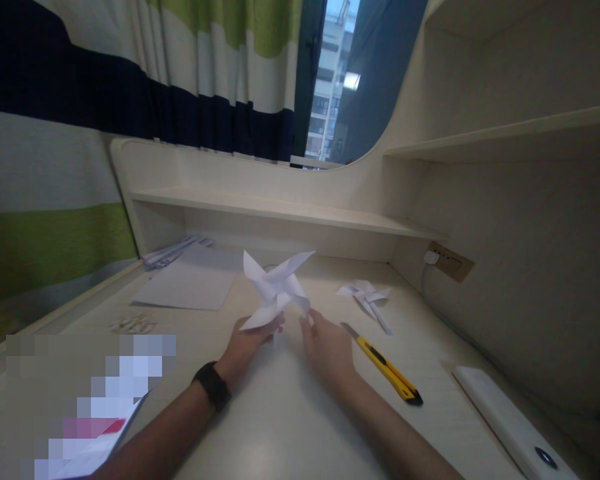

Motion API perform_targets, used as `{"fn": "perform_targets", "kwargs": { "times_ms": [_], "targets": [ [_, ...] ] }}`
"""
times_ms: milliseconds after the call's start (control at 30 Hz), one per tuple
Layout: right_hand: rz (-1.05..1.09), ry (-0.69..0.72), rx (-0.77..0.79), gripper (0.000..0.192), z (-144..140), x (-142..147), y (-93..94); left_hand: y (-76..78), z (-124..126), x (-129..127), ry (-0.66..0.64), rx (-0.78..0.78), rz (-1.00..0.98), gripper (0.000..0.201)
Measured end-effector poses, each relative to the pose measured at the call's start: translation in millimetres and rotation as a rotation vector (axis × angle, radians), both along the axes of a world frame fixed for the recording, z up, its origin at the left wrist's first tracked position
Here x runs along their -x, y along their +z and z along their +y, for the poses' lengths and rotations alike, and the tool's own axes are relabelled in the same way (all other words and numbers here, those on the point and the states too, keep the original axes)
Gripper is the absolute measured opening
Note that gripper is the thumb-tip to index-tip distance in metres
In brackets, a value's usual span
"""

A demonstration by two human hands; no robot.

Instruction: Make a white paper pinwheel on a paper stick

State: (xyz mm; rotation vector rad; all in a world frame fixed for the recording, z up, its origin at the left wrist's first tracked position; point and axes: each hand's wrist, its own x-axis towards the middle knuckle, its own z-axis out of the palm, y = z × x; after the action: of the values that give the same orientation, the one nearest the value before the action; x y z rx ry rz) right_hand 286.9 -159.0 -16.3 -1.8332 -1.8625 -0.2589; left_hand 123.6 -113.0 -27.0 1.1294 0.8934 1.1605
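A white paper pinwheel (pixel 280 288) is held up over the middle of the desk, its folded blades facing me. My left hand (pixel 253 337), with a black band on the wrist, is closed beneath it, partly covered by the lower left blade. A short pale piece, perhaps the stick, shows below those fingers. At the lower right blade, my right hand (pixel 325 340) pinches the paper tip between thumb and fingers. A second white paper pinwheel (pixel 364 295) with a paper stick lies to the right. Near my right hand rests a yellow box cutter (pixel 387 367).
White paper sheets (pixel 190 277) lie at the back left, with a heap of small pale pieces (pixel 134 323) in front. A blurred-out item covers the lower left. A long white device (pixel 510 420) lies at the right, below a plugged-in wall socket (pixel 450 261). A shelf (pixel 280 208) spans the back.
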Motion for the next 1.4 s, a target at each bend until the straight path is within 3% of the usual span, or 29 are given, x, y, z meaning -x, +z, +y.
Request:
{"fn": "perform_targets", "kwargs": {
  "times_ms": [133, 233, 367, 400, 467, 533, 600, 700, 800, 1000, 1200, 1400],
  "targets": [
    [-0.025, 0.083, 0.045, 0.030, -10.8, 18.2, -1.8, -3.7, 0.5, 1.2, -0.041, -0.066, 0.031, 0.039],
    [-0.030, 0.054, 0.023, 0.029, -16.8, 17.5, 2.1, -5.5, 0.9, 1.9, -0.052, -0.074, 0.067, 0.038],
    [-0.062, -0.039, -0.192, 0.024, -14.6, -0.1, 23.1, -11.0, 3.8, 1.3, -0.024, -0.117, 0.117, 0.036],
    [-0.084, 0.010, -0.257, 0.022, -12.5, -4.5, 30.7, -12.9, 4.7, 1.0, -0.022, -0.137, 0.130, 0.034],
    [-0.153, 0.117, -0.296, 0.040, -7.3, -10.8, 45.6, -16.6, 5.9, 0.6, -0.025, -0.153, 0.151, 0.032],
    [-0.188, 0.201, -0.252, 0.054, -2.1, -14.1, 57.0, -18.9, 6.2, 0.3, -0.035, -0.155, 0.153, 0.032],
    [-0.173, 0.260, -0.197, 0.051, 1.8, -15.3, 62.2, -18.7, 5.7, 0.0, -0.049, -0.151, 0.149, 0.033],
    [-0.068, 0.311, -0.146, 0.038, 4.2, -15.0, 58.4, -14.3, 4.2, -0.8, -0.080, -0.133, 0.166, 0.032],
    [0.095, 0.313, -0.098, 0.042, 3.1, -12.2, 49.1, -8.4, 3.2, -0.9, -0.114, -0.160, 0.177, 0.031],
    [0.171, 0.243, -0.123, 0.045, 2.2, -9.7, 45.3, -0.8, 5.3, 4.4, -0.136, -0.376, 0.345, 0.026],
    [0.255, 0.335, -0.028, 0.041, 7.7, -15.9, 50.6, -10.9, 11.2, 4.9, -0.281, -0.469, 0.344, 0.032],
    [0.562, 0.380, 0.075, 0.029, 17.7, -19.4, 40.0, -15.7, 11.1, 4.2, -0.266, -0.492, 0.353, 0.032]
  ]
}}
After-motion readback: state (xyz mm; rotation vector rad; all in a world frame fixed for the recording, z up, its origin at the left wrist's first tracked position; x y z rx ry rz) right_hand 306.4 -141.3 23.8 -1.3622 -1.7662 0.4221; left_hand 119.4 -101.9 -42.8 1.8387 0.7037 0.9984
